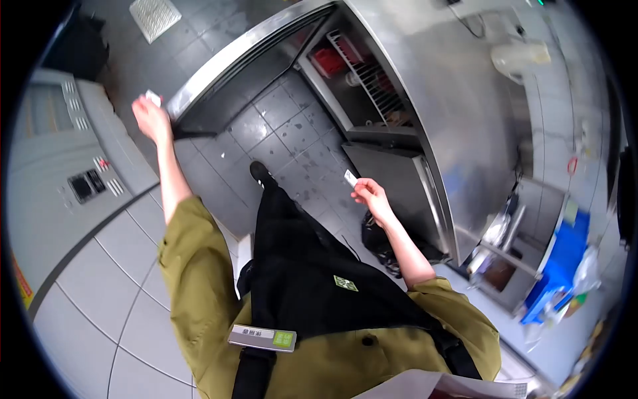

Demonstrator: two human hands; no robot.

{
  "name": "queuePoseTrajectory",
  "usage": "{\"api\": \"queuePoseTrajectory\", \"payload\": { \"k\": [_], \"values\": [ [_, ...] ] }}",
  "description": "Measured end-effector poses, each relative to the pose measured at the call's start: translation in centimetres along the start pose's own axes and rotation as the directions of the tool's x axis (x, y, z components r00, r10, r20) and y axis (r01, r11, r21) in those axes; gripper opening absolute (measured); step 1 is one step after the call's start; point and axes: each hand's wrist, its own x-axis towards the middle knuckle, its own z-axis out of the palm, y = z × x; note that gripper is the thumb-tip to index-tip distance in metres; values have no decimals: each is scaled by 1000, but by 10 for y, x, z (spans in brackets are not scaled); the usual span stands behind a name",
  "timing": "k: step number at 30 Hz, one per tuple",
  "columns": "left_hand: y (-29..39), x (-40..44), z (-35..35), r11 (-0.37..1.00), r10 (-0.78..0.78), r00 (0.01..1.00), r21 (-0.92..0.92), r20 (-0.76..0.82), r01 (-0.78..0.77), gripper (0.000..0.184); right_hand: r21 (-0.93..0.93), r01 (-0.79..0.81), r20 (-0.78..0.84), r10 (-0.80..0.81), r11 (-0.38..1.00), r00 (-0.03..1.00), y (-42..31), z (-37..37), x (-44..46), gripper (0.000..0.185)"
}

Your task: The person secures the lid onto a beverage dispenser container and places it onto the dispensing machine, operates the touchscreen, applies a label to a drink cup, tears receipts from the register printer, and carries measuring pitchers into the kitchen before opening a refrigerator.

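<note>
My left hand is raised beside the outer edge of the open fridge door. Its fingers are closed on a small white label-like piece; whether the hand also touches the door I cannot tell. In front of my body, my right hand pinches another small white label with dark print between thumb and fingers. Beyond that hand stands the stainless steel fridge. Inside its upper compartment are a white wire rack and a red container.
A lower fridge door is beside my right forearm, with a black bag below it. Grey tiled floor with wet-looking spots lies ahead. A grey panelled appliance stands left. At right are a blue bin and plastic bags.
</note>
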Motion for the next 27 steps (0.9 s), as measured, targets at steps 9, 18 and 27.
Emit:
{"api": "queuePoseTrajectory", "payload": {
  "k": [9, 18, 27],
  "values": [
    [6, 69, 42, 952, 304, 912, 104, -276, -287, 36, -164, -178, -61, 170, 970, 984, 3, 18, 101, 25],
    [-15, 83, 35, 900, 245, 882, -244, -401, -361, 23, -452, -85, -61, 65, 888, 996, 33, 21, 190, 34],
    [-138, -273, 122, 836, -512, 852, -164, 110, 523, 23, -705, -48, -108, -41, 708, 993, 77, -31, 238, 25]
  ]
}}
